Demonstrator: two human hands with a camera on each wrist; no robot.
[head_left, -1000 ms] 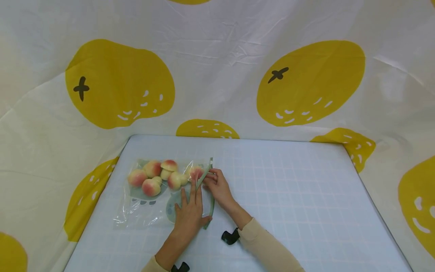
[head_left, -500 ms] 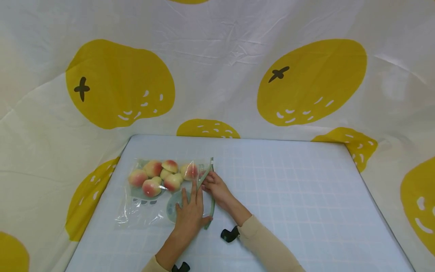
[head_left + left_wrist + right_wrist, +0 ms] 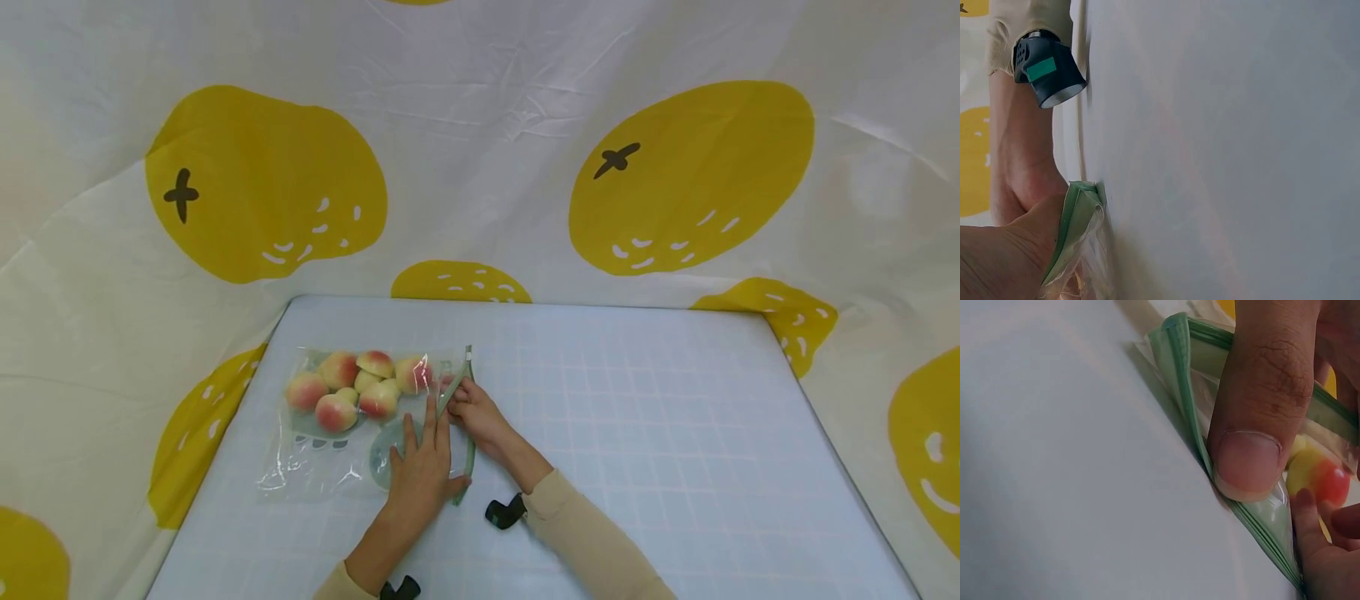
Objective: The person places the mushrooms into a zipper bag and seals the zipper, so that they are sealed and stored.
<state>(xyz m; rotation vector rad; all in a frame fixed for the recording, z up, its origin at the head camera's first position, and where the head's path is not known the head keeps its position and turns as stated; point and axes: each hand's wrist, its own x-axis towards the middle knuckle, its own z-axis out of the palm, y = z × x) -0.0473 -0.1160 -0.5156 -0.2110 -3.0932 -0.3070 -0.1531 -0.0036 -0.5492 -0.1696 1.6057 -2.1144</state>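
Note:
A clear zip bag (image 3: 300,467) with a green zip strip lies flat on the table's left part. Inside it are several mushroom-shaped pieces (image 3: 336,412), cream with red-tinged caps. My left hand (image 3: 420,475) rests on the bag near its mouth, fingers straight and spread, thumb over the strip. My right hand (image 3: 480,417) pinches the bag's mouth partway along its right edge. In the right wrist view, the thumb (image 3: 1260,412) crosses the raised upper lip, its tip at the lower green strip (image 3: 1254,528), and the lips stand apart.
The white table (image 3: 637,417) has a faint grid and ends at a back edge below a white curtain (image 3: 480,167) with yellow fruit prints. Black wrist cameras (image 3: 505,512) sit on both wrists, close over the table.
The mushroom-shaped pieces nearest the bag's mouth have slid left, away from the strip. My right fingers have shifted slightly at the lip. My left hand stays nearly still.

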